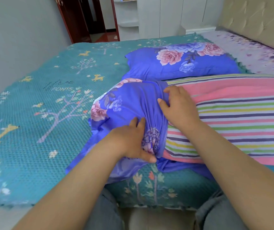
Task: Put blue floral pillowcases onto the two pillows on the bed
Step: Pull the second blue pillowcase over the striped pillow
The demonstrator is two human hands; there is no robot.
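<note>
Blue floral cloth covers one pillow (181, 62) fully; it lies on the far side of the bed (41, 103). A second pillow (242, 118), striped in pink, green, yellow and purple, lies nearer, with the second blue floral pillowcase (128, 103) pulled over only its left end, bunched in folds. Two hands work at that bunched edge: the left hand (131, 140) pinches the gathered cloth between thumb and fingers, while the right hand (179, 105) grips the pillowcase rim with its fingers curled into the fabric atop the stripes.
</note>
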